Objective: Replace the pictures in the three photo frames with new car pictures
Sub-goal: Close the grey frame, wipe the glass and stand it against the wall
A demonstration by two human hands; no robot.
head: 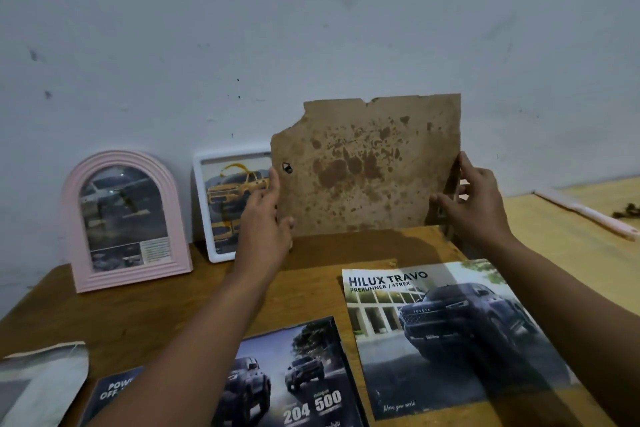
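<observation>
I hold a stained brown backing board (367, 163) upright at the back of the wooden table (145, 308); its top left corner is torn. My left hand (265, 218) grips its left edge and my right hand (474, 204) its right edge. A sliver of frame shows behind the board near my right hand. Left of it a white frame (216, 204) with a yellow truck picture leans on the wall. Further left stands a pink arched frame (128, 222) with a car picture. Flat in front lie a Hilux Travo car picture (446, 336) and a dark car picture (298, 378).
A pale sheet (41, 381) lies at the table's front left corner. To the right is a lighter wooden surface (554, 229) with a pale stick (588, 215) on it. A bluish white wall (311, 28) rises right behind the frames.
</observation>
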